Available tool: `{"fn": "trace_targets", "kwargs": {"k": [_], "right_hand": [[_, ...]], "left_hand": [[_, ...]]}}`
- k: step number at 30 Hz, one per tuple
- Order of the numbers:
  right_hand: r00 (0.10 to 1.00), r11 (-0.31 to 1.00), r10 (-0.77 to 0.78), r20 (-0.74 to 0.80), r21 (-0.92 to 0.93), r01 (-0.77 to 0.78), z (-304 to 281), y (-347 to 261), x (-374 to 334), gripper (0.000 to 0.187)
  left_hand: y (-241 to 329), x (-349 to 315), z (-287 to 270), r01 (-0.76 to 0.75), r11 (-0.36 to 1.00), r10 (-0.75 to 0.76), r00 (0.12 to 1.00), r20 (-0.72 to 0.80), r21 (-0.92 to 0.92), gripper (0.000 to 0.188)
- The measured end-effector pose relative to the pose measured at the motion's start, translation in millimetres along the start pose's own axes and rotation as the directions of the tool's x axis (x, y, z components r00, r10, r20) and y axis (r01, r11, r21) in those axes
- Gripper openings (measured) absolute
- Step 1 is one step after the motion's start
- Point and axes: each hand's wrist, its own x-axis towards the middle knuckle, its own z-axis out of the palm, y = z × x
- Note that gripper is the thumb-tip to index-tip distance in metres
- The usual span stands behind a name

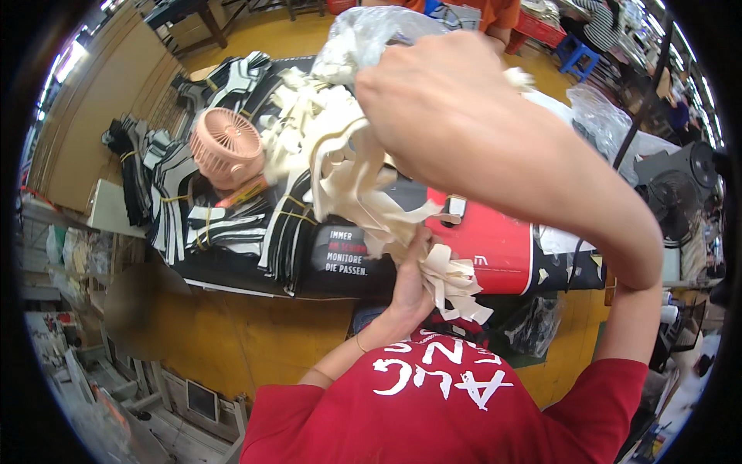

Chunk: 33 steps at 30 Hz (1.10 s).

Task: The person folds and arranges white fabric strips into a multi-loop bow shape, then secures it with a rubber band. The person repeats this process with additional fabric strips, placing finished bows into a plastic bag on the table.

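Observation:
My right hand (433, 93) is raised close to the camera, shut on a clear plastic bag (363, 39) from which a mass of cream-coloured cut strips (340, 162) hangs down. Lower, near my chest, my left hand (410, 282) grips the bottom end of the same cream strips (452, 282). Both hands are over a worktable covered by a black and red printed sheet (495, 247). My red shirt with white lettering fills the lower edge.
A small pink fan (226, 145) stands on bundles of black and white cut pieces (185, 201) tied with yellow bands. The yellow table edge (232, 332) runs below. More plastic bags (603, 116), a black floor fan (672, 205) and a person in orange are behind.

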Motion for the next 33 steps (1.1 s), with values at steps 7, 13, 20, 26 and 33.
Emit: {"fn": "trace_targets", "kwargs": {"k": [7, 13, 20, 26, 33], "right_hand": [[0.906, 0.848, 0.413, 0.095, 0.323, -0.421, 92.9, -44.0, 25.8, 0.022], [0.734, 0.725, 0.675, 0.080, 0.112, -0.679, 89.7, 5.5, 28.6, 0.022], [0.820, 0.851, 0.525, -0.229, 0.173, -0.497, 79.4, -12.7, 24.7, 0.011], [0.794, 0.780, 0.607, 0.001, 0.190, -0.597, 102.3, -54.0, -24.1, 0.044], [0.873, 0.802, 0.459, 0.165, 0.347, -0.487, 103.6, -67.0, -88.7, 0.064]], "left_hand": [[14.5, 3.2, -1.4, -0.018, 0.999, 0.012, 0.987, -0.159, -0.032, 0.032], [0.9, 6.1, -8.3, 0.151, 0.969, -0.167, 0.983, -0.069, -0.196, 0.038], [-9.0, 9.3, -6.8, 0.169, 0.979, -0.172, 0.985, -0.016, -0.110, 0.035], [0.5, 0.3, -0.5, 0.012, 1.000, -0.014, 0.993, 0.119, 0.019, 0.082], [-1.0, 21.8, -28.4, -0.053, 0.978, 0.033, 0.994, 0.100, 0.201, 0.070]]}}
